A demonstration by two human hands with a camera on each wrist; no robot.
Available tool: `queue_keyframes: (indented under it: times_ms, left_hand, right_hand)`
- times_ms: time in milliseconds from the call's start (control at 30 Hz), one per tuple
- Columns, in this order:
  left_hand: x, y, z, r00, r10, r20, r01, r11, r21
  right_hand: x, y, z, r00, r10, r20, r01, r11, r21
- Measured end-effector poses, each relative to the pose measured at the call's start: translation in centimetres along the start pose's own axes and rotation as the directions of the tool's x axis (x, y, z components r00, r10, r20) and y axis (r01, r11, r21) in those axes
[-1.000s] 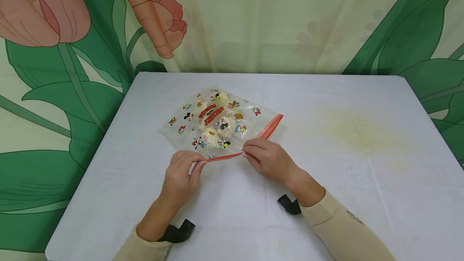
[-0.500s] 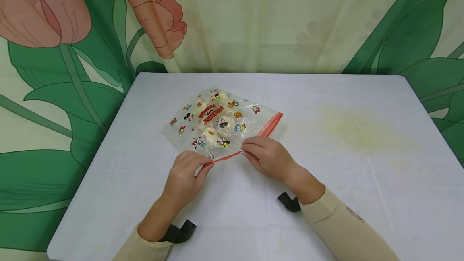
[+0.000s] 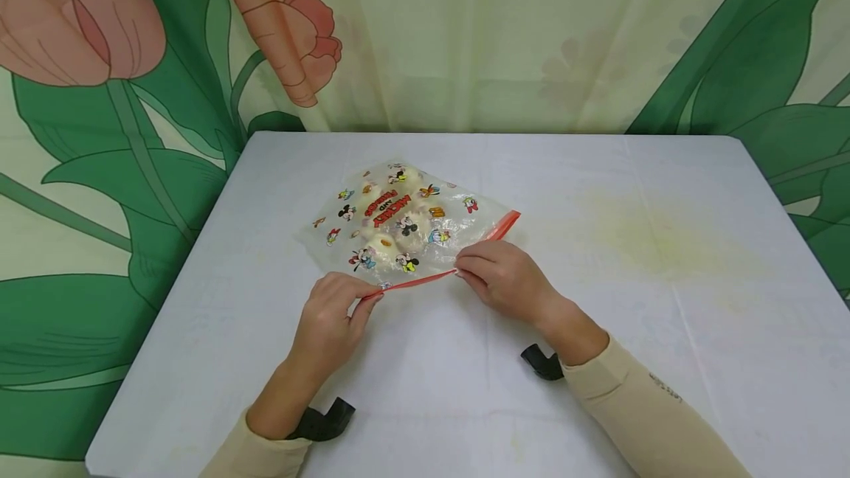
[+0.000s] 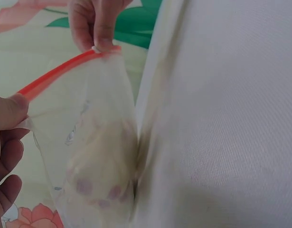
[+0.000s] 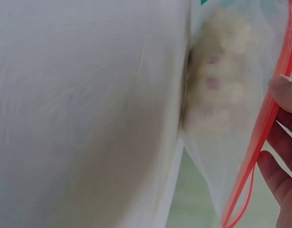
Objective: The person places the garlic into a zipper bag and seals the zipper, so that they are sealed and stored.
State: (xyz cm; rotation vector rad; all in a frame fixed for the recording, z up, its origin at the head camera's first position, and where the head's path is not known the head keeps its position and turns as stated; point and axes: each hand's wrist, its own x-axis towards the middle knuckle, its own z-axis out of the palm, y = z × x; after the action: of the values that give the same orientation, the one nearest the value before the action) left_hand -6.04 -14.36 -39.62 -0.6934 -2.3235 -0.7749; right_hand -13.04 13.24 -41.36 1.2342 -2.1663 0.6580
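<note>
A clear zip bag (image 3: 451, 216) with cartoon prints lies on the table, several pale round lumps (image 5: 221, 80) inside it. Their kind is blurred by the plastic. Along its near edge runs a red zip strip (image 3: 418, 282), lifted off the table. My left hand (image 3: 328, 323) pinches the strip's left corner between thumb and finger. Farther along, my right hand (image 3: 511, 282) pinches the strip, and a small white slider (image 4: 95, 49) shows at its fingertips in the left wrist view. Beyond that hand, the strip's two red edges stand apart in the right wrist view.
A white cloth covers the table (image 3: 664, 360). Behind it hangs a curtain (image 3: 498, 43) printed with flowers and leaves. Black wrist mounts (image 3: 325, 420) stick out beside both sleeves.
My right hand has slid to the right along the red strip, so more of the strip shows between the hands. My left hand shifted slightly right, then back, still pinching the corner.
</note>
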Motion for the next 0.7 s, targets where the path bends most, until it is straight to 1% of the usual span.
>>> queue_keyframes:
  times_ms: [133, 267, 400, 500, 633, 700]
  left_hand:
    - [0.0, -0.2, -0.2, 1.000, -0.012, 0.006, 0.012, 1.000, 0.001]
    - [0.0, -0.7, -0.1, 0.998, -0.057, 0.010, 0.056, 0.998, 0.031]
    - [-0.1, -1.2, 0.0, 0.997, -0.080, -0.024, 0.081, 0.995, 0.059]
    - [-0.2, -1.3, 0.1, 0.995, -0.087, -0.044, 0.090, 0.994, 0.066]
    - [-0.3, -1.2, 0.0, 0.991, -0.123, -0.043, 0.125, 0.990, 0.069]
    - [-0.2, -1.2, 0.0, 0.989, -0.145, -0.042, 0.147, 0.988, 0.055]
  right_hand:
    - [-0.1, 0.4, 0.0, 1.000, 0.008, -0.008, -0.008, 1.000, -0.005]
    - [-0.5, 0.9, -0.1, 1.000, 0.021, -0.022, -0.022, 1.000, -0.013]
    - [-0.8, 1.3, -0.3, 0.999, 0.025, -0.036, -0.026, 0.999, -0.020]
    - [-0.9, 1.5, -0.5, 0.999, 0.033, -0.035, -0.034, 0.999, -0.028]
    - [-1.3, 1.8, -0.8, 0.998, 0.055, -0.034, -0.056, 0.998, -0.039]
    - [-1.5, 2.0, -0.9, 0.997, 0.065, -0.034, -0.067, 0.997, -0.039]
